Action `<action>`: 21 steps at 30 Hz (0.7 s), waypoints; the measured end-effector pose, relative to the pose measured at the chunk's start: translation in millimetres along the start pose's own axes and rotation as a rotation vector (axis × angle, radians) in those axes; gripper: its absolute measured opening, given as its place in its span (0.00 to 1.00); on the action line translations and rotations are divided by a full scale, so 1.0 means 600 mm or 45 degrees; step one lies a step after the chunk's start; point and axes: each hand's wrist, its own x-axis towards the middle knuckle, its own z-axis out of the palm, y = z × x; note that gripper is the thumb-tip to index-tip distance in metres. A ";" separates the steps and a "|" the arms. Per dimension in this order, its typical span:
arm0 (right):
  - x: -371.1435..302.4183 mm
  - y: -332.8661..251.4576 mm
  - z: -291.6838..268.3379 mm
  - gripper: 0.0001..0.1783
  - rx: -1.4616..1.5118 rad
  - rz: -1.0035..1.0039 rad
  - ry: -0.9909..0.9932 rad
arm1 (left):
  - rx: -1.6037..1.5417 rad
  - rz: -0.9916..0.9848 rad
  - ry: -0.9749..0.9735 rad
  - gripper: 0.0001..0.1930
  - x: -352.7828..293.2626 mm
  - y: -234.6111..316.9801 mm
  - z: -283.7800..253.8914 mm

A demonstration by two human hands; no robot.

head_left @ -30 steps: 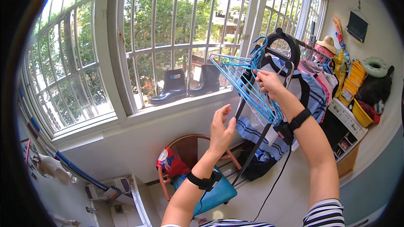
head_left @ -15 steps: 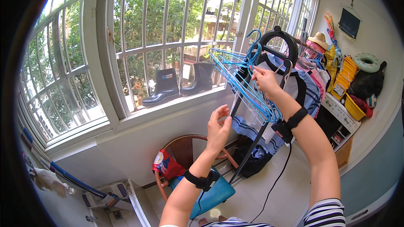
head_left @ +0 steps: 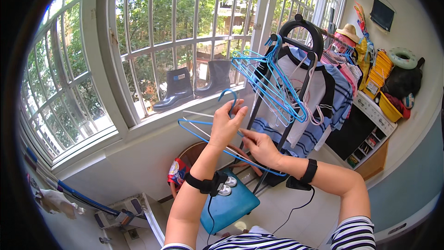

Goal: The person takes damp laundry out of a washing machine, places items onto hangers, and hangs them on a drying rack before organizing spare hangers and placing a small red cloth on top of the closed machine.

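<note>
My left hand [head_left: 225, 125] is closed around the neck of a blue clothes hanger [head_left: 235, 97], whose hook rises above the fingers. Beside that hanger, a pale bar shows behind my left hand, perhaps part of a second hanger. The fingertips of my right hand [head_left: 262, 149] are pinched on the blue hanger, just to the right of my left hand; they partly hide the spot they grip. Farther back, a bunch of blue and pale hangers [head_left: 290, 107] hangs from the end of a black clothes rack [head_left: 318, 41], apart from both hands.
Shirts [head_left: 296, 71] hang along the rack. Dark rubber boots [head_left: 178, 91] stand on the windowsill. Below my hands is a chair with a blue seat [head_left: 240, 208], bearing white shoes [head_left: 225, 189] and a red patterned cloth [head_left: 178, 171]. A white cabinet [head_left: 370, 115] stands at the right.
My hands have come away from the hanger bunch, down and to the left, with a blue hanger now between them. My left hand, empty before, has closed on it. The shoes have come into view.
</note>
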 end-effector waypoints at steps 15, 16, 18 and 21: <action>0.267 -0.015 -0.238 0.31 -1.135 0.023 0.429 | -0.408 -0.102 -0.025 0.17 -0.038 0.029 -0.023; 0.280 0.000 -0.241 0.32 -1.210 0.054 0.411 | -0.420 -0.092 -0.047 0.17 -0.039 0.029 -0.023; 0.295 0.016 -0.249 0.30 -1.101 0.148 0.358 | -0.409 -0.099 -0.040 0.17 -0.044 0.032 -0.029; 0.309 0.036 -0.253 0.22 -0.881 0.309 0.278 | -0.416 -0.106 -0.036 0.17 -0.048 0.036 -0.039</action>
